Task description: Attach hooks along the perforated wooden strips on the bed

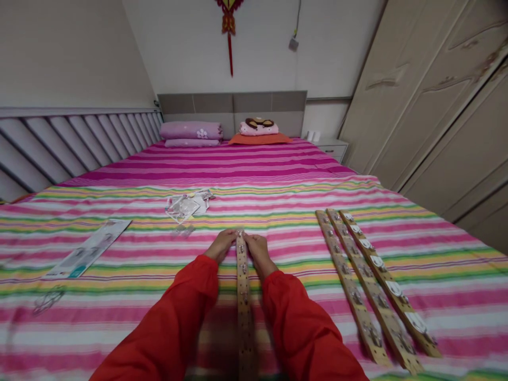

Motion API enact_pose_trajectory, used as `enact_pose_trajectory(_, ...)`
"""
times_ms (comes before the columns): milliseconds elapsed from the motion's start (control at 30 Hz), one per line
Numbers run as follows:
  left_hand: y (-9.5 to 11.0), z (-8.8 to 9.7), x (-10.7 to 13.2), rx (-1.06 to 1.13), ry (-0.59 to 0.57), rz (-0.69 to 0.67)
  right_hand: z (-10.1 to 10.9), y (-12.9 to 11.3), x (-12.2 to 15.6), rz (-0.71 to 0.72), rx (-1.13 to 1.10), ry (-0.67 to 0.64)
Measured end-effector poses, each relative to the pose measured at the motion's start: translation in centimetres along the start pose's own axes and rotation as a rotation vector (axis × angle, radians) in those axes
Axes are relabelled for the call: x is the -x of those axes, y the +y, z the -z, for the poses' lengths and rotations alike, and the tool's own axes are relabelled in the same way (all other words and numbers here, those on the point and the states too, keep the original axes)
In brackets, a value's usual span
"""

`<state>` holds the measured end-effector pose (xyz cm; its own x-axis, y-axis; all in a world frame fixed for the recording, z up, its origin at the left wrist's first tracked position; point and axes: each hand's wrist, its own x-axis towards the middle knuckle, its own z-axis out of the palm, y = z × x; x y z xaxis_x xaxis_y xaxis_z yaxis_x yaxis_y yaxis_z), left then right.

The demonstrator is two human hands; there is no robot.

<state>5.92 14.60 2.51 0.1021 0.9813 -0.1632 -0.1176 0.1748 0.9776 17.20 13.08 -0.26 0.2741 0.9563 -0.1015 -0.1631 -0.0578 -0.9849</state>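
A narrow wooden hook rail (242,275) with small metal hooks along it lies on the bed, pointing away from me. At its far end, my left hand (224,244) is closed on the left edge, fingertips against the topmost metal hook (239,234). On the opposite edge my right hand (257,251) is closed too, its fingers at the same end. Exactly which fingers touch the hook is too small to tell. The rail's near part is in shadow between my red sleeves.
Three similar rails lie side by side on the right: a left rail (349,278), a middle rail (371,283) and a right rail (387,275) with white pieces. Plastic packets (186,206), a long package (93,251) and thin metal rings (49,299) lie on the left of the striped bedspread (293,211).
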Motion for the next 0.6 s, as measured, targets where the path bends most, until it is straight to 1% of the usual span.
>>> enact_pose_trajectory(67, -0.2, 0.1, 0.0, 0.017, 0.014, 0.004, 0.0, -0.1, 0.0, -0.05, -0.047, -0.019)
enact_pose_trajectory(133, -0.3, 0.3, 0.0, 0.035, 0.018, 0.005, 0.0, -0.1, 0.0, -0.066, -0.062, -0.027)
enact_pose_trajectory(433, -1.2, 0.1, -0.2, 0.093, 0.071, -0.012, 0.1, 0.6, -0.5, -0.042, -0.026, -0.028)
enact_pose_trajectory(600, -1.7, -0.1, -0.2, 0.099, 0.098, -0.028, 0.0, 1.5, -1.0, 0.019, 0.04, -0.024)
